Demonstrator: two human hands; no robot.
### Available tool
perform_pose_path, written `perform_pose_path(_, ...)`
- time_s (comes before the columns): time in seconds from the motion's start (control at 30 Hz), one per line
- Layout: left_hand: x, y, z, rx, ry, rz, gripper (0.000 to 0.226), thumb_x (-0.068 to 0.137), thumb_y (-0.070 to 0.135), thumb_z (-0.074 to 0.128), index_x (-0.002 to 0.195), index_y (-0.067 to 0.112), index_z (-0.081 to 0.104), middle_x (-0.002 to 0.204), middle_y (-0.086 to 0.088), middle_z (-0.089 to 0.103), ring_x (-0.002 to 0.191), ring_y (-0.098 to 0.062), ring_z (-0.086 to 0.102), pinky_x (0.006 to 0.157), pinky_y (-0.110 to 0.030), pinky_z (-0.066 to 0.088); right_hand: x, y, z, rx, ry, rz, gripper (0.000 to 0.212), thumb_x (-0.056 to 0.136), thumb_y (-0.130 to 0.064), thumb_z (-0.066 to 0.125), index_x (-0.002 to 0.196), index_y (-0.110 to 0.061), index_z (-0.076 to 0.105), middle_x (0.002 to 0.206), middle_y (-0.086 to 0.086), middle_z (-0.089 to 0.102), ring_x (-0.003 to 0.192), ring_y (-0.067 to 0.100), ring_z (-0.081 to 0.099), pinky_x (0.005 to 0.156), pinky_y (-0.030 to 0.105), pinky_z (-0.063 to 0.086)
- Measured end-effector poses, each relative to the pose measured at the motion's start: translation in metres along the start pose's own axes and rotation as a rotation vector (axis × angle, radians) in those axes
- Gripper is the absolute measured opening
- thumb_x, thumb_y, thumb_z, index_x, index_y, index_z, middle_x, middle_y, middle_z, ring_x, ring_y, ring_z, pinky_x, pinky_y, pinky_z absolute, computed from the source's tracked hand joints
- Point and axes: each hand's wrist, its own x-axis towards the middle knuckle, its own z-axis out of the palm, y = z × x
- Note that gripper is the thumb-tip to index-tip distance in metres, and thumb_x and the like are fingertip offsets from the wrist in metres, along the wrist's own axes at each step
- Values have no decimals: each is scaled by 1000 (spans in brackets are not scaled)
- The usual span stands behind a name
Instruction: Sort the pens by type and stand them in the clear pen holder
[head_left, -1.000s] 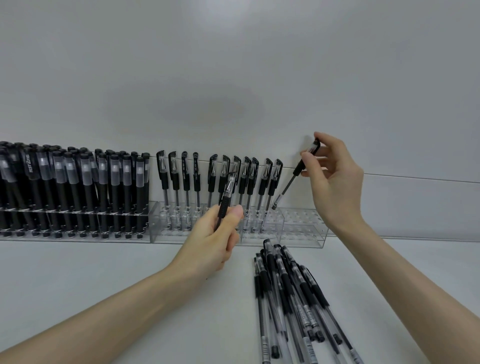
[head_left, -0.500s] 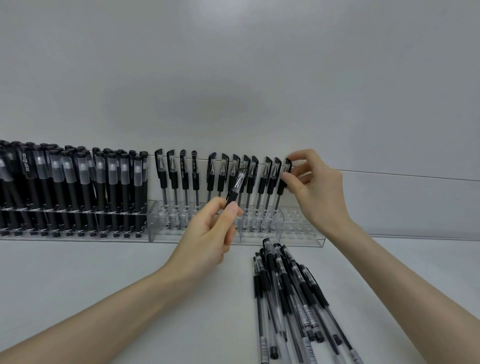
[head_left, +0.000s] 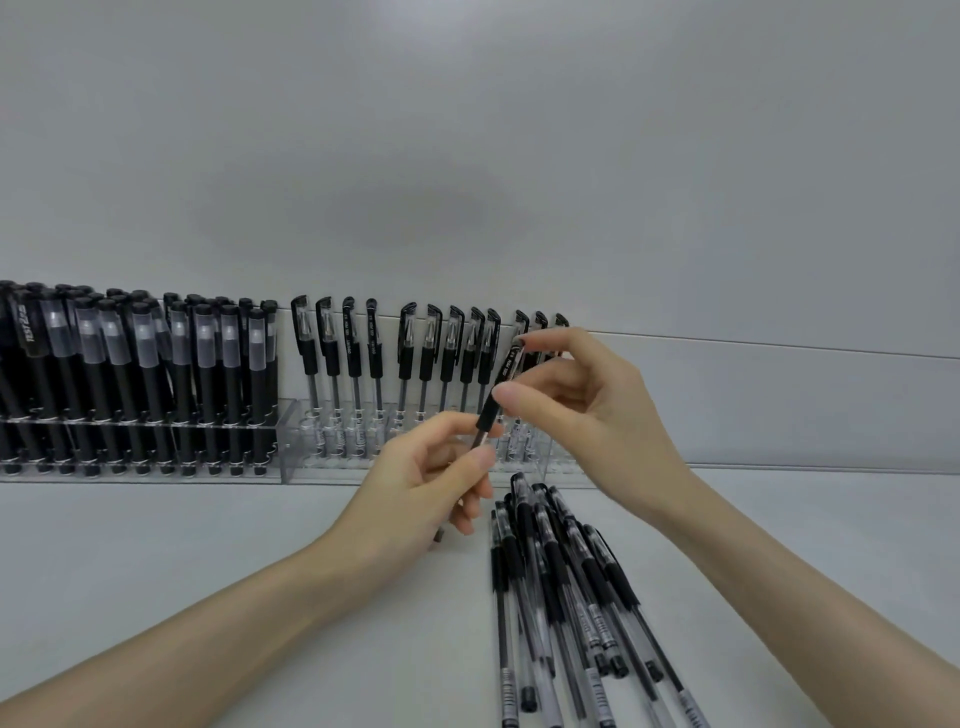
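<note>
Together, left hand (head_left: 415, 486) and right hand (head_left: 589, 410) pinch one pen (head_left: 508, 366) (barrel mostly hidden by the left).

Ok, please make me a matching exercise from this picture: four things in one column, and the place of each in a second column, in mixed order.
Things
1. held pen
2. loose pens
3. thick pens
4. slim standing pens

Places
A. lying in a pile on the table
B. standing packed together at the far left
C. between the left hand and the right hand
D. standing in a spaced row in the holder, centre

Pairs: 1-C, 2-A, 3-B, 4-D
</note>
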Motion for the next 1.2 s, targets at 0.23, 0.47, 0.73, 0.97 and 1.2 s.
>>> perform_pose_path(0.23,2,-7,-4,167,3,69,28,77,30,66,103,18,66,90,2,68,81,-7,65,73,-20,50,1,0,0,107,126,-24,26,87,-5,66,109,-17,58,69,-3,69,67,13,68,67,24,53)
perform_pose_path(0.47,5,-26,-18,1058,133,431,40,89,48,39,116,27,60,115,12,52,112,-4,40,93,-24,22,20,7,-40,-205,464,-164,32,89,-13,62,113,-27,46,82,-1,65,74,20,67,73,34,55)
perform_pose_path(0.73,5,-36,-17,1316,54,399,52,92,51,31,130,23,51,130,-1,53,124,-16,34,107,-42,13,26,27,-42,-310,495,-180,28,92,-12,59,114,-22,45,89,5,67,78,19,67,71,28,54)
perform_pose_path(0.97,6,-35,-18,1378,50,399,50,92,51,31,129,24,52,127,-1,55,120,-16,37,103,-43,18,30,42,-32,-448,341,-137,26,90,-10,62,114,-16,55,82,-6,60,71,20,66,72,35,55)
perform_pose_path(1.2,6,-35,-17,1374,56,399,49,92,49,32,128,24,53,126,-1,56,119,-16,38,103,-42,19,27,41,-32,-509,241,-88,25,89,-7,61,113,-16,56,75,-12,58,66,17,67,72,42,54)
